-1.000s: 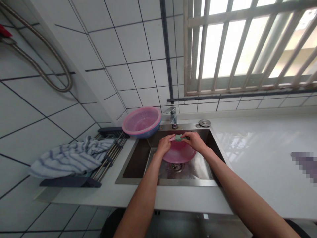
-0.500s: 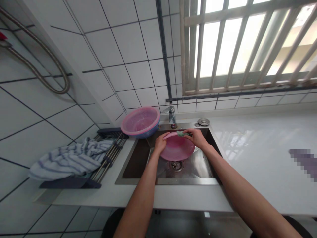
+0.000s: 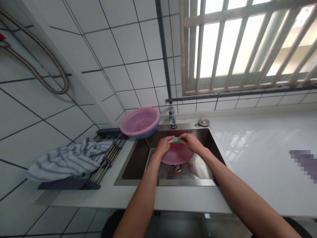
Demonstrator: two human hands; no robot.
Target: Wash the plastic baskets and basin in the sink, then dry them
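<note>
Looking down into a steel sink (image 3: 188, 182) set in a white desk (image 3: 252, 158). A pink basin (image 3: 177, 156) is held tilted inside the sink, near the drain (image 3: 176, 168); whether it touches the sink floor cannot be told. The left hand (image 3: 163, 145) has its fingers pinching the left part of the basin's rim. The right hand (image 3: 192, 142) has its fingers closed around a green cloth (image 3: 176, 140), pinching it against the rim between the two hands; it may be a sponge, as it is too small to tell.

The likeliest trouble is a slip: if the rim is wet, the left fingers could lose it and the basin could drop against the steel. Pressing hard with the cloth could twist the basin, since only its rim seems to be held. The cloth could also slide off and fall towards the drain. A stack (image 3: 148, 132) of basins, pink over blue, perches at the sink's back left corner, beside the tap (image 3: 172, 116); a knock could send it in. Splashes could wet the striped towel (image 3: 69, 160) on the rack (image 3: 109, 162) to the left.

No brand or writing can be read. A small pale patch (image 3: 207, 215) below the desk's front edge may be a label, too small to make out
</note>
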